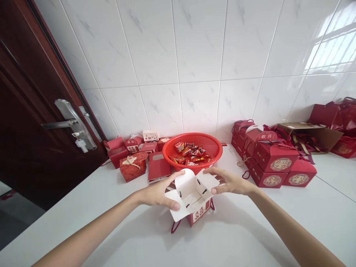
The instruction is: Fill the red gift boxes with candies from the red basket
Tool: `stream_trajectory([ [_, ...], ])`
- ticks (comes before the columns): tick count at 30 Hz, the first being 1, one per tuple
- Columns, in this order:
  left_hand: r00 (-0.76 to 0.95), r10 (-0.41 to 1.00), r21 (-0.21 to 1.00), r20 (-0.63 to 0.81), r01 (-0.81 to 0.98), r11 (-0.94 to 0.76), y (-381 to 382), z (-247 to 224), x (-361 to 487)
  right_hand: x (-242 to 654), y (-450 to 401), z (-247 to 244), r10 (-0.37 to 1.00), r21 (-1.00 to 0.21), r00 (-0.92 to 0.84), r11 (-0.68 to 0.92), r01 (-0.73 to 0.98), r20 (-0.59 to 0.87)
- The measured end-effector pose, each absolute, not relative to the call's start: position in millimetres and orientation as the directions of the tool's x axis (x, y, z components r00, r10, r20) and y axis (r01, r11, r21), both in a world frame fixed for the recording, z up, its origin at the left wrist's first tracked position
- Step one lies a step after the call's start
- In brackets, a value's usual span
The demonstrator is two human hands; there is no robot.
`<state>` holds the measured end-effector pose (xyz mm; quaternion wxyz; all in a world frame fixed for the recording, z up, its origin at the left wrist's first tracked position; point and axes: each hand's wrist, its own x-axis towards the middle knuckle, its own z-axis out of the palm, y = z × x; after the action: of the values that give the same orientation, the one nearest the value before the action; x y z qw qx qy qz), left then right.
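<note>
Open red-and-white cardboard box point(199, 215) sits at six o'clock from the round red plastic basket point(216, 149) — my left hand point(155, 193) pinches its white nine-o'clock flap point(180, 215), right hand point(232, 183) its three-o'clock flap point(208, 179). I'd spread both evenly — no creasing.

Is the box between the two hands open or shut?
Open: the box has its white flaps spread, and its inside shows down to the bottom.

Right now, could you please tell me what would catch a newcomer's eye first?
Probably the bright red basket of wrapped sweets, mid-view. Just in front, the left hand and right hand hold an open box, white inside. Red boxes are stacked to the right.
</note>
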<state>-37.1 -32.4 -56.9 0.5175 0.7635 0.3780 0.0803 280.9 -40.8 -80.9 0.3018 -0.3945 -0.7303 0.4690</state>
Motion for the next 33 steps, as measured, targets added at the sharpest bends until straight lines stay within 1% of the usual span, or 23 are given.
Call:
stream_trajectory([
  [2,0.699,0.679,0.757,-0.222,0.563,-0.332,-34.5,-35.6,-35.7,286.1,-32.7,-67.9,0.834,-0.888,-0.546,0.308,0.341,0.080],
  [5,0.695,0.713,0.580,-0.097,0.621,-0.527,-29.3,-0.2,-31.8,290.1,-19.1,-46.4,0.812,-0.881,-0.570,0.354,0.314,0.123],
  [7,0.684,0.728,0.517,-0.036,0.636,-0.572,-15.8,17.1,-25.5,288.4,-7.5,-36.1,0.847,-0.900,-0.497,0.352,0.257,0.190],
  [9,0.693,0.720,0.497,-0.036,0.638,-0.589,5.7,24.0,-13.8,282.1,7.1,-32.0,0.895,-0.921,-0.361,0.343,0.185,0.261],
  [11,0.727,0.680,0.483,-0.090,0.630,-0.609,32.0,19.5,3.8,271.6,24.1,-34.1,0.931,-0.939,-0.188,0.332,0.089,0.312],
  [13,0.753,0.634,0.422,-0.175,0.639,-0.643,58.0,5.6,25.1,259.0,41.7,-40.3,0.942,-0.942,-0.023,0.336,0.003,0.336],
  [14,0.771,0.595,0.391,-0.228,0.632,-0.669,69.6,-3.6,36.1,253.0,50.1,-44.1,0.939,-0.939,0.027,0.344,-0.017,0.344],
  [16,0.784,0.543,0.345,-0.301,0.620,-0.705,89.0,-23.8,56.0,243.2,65.2,-51.5,0.932,-0.933,0.074,0.359,-0.033,0.356],
  [17,0.777,0.534,0.295,-0.333,0.623,-0.724,96.8,-33.8,64.1,240.0,71.7,-54.7,0.930,-0.931,0.081,0.363,-0.033,0.359],
  [18,0.763,0.535,0.232,-0.364,0.630,-0.741,103.5,-43.1,70.7,238.0,77.5,-57.4,0.929,-0.931,0.086,0.363,-0.037,0.359],
  [21,0.709,0.576,0.128,-0.407,0.669,-0.733,120.9,-63.5,81.6,237.4,92.5,-62.8,0.936,-0.937,0.089,0.347,-0.045,0.342],
  [25,0.677,0.615,0.070,-0.404,0.693,-0.717,146.1,-69.8,85.2,242.1,109.0,-67.7,0.954,-0.956,0.087,0.290,-0.043,0.286],
  [29,0.674,0.670,0.011,-0.311,0.708,-0.706,168.1,-67.0,90.9,246.2,117.3,-72.9,0.967,-0.970,0.108,0.238,-0.047,0.232],
  [31,0.685,0.677,0.012,-0.269,0.705,-0.709,173.3,-67.7,93.8,247.2,117.5,-74.9,0.969,-0.973,0.120,0.224,-0.049,0.217],
  [33,0.698,0.673,0.039,-0.247,0.701,-0.712,174.6,-68.8,94.6,247.5,116.3,-76.2,0.971,-0.976,0.128,0.210,-0.048,0.203],
])
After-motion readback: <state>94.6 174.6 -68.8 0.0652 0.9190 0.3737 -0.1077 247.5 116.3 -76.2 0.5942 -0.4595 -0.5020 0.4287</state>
